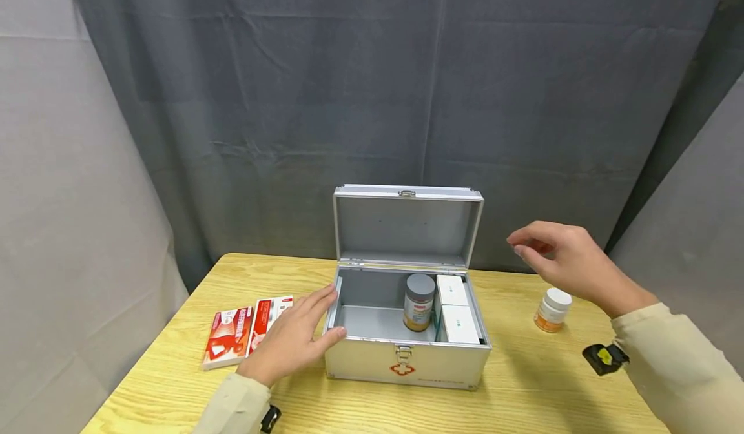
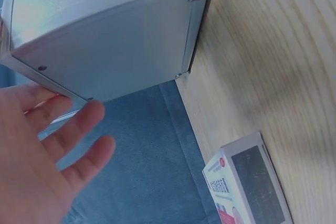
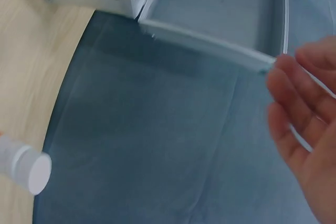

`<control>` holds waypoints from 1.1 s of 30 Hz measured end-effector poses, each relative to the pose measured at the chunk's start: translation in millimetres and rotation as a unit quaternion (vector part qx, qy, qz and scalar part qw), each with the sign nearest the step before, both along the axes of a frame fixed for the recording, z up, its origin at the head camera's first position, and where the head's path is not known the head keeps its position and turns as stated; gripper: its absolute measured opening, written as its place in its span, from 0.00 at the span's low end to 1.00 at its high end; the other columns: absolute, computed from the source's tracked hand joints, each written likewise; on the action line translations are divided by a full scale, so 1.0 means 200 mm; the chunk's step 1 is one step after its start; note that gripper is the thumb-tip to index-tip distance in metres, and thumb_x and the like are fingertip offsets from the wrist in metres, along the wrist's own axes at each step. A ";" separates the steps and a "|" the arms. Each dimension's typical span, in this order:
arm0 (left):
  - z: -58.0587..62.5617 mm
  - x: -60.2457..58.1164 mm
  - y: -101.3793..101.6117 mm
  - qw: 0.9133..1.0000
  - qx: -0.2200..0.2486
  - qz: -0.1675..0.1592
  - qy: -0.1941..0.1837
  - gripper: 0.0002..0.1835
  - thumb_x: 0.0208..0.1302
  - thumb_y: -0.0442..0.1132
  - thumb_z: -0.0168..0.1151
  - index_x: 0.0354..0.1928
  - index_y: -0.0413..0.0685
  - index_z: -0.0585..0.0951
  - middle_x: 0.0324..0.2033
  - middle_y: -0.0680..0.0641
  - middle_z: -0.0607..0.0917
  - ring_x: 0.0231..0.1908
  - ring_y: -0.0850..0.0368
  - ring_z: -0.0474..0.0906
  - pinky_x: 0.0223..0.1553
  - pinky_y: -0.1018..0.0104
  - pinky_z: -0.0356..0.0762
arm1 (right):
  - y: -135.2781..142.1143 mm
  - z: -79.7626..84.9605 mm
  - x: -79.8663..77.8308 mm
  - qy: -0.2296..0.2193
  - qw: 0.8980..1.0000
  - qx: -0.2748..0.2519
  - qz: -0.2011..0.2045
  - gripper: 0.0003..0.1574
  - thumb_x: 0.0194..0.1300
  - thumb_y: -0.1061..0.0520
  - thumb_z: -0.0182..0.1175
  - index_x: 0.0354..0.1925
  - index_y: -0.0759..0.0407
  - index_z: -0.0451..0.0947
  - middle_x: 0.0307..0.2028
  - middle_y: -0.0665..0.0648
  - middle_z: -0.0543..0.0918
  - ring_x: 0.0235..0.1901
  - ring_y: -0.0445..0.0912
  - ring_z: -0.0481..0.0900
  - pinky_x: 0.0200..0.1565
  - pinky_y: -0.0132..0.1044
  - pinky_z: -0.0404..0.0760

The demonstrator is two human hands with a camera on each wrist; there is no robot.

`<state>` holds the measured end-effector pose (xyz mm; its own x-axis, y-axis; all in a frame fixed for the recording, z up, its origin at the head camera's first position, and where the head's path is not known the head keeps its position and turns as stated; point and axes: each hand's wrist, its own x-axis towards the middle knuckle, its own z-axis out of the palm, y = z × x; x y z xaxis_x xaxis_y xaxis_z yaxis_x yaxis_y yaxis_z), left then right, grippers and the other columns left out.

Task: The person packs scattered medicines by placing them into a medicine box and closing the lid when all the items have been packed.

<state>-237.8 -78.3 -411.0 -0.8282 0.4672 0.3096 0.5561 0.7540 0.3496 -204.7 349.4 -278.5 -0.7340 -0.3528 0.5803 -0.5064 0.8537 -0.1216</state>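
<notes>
A silver first-aid case (image 1: 407, 364) stands on the table with its lid (image 1: 407, 227) raised. Inside it are a grey-capped jar (image 1: 419, 305) and white boxes (image 1: 459, 323) along the right side. My left hand (image 1: 296, 337) rests its fingers against the case's left top edge, fingers fairly straight; the left wrist view shows them at the metal side (image 2: 115, 51). In the air right of the lid, my right hand (image 1: 560, 259) holds nothing, its fingers loosely bent. Below it stands a white bottle (image 1: 552, 310) with an orange label, apart from the hand.
Two red-and-white medicine boxes, one nearer (image 1: 228, 336) and one partly behind my left hand (image 1: 268, 318), lie left of the case on the wooden table (image 1: 168, 369). A dark grey curtain (image 1: 279, 111) hangs behind the table.
</notes>
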 end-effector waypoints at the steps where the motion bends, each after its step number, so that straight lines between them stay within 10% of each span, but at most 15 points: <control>1: 0.00 0.00 0.00 1.000 0.004 0.001 -0.005 0.38 0.66 0.62 0.57 0.73 0.51 0.67 0.75 0.52 0.65 0.72 0.45 0.66 0.71 0.44 0.64 | 0.03 -0.01 0.01 0.023 1.000 -0.002 -0.004 0.13 0.57 0.66 0.70 0.40 0.51 0.85 0.35 0.47 0.87 0.30 0.29 0.76 0.33 0.24 0.79; 14: 0.00 0.01 0.01 0.999 0.017 0.004 -0.036 0.39 0.67 0.64 0.55 0.74 0.54 0.65 0.76 0.55 0.63 0.73 0.47 0.64 0.70 0.43 0.66 | 0.25 -0.11 0.04 0.007 0.998 -0.011 -0.068 0.09 0.60 0.64 0.68 0.37 0.51 0.86 0.33 0.50 0.88 0.26 0.25 0.72 0.26 0.26 0.75; 33: 0.01 0.02 0.00 0.999 0.016 0.006 -0.042 0.40 0.68 0.67 0.52 0.75 0.55 0.63 0.77 0.56 0.61 0.73 0.49 0.64 0.68 0.44 0.69 | 0.49 -0.31 -0.13 -0.185 0.973 0.017 -0.136 0.15 0.68 0.57 0.60 0.48 0.64 0.82 0.43 0.63 0.83 0.37 0.48 0.77 0.36 0.46 0.79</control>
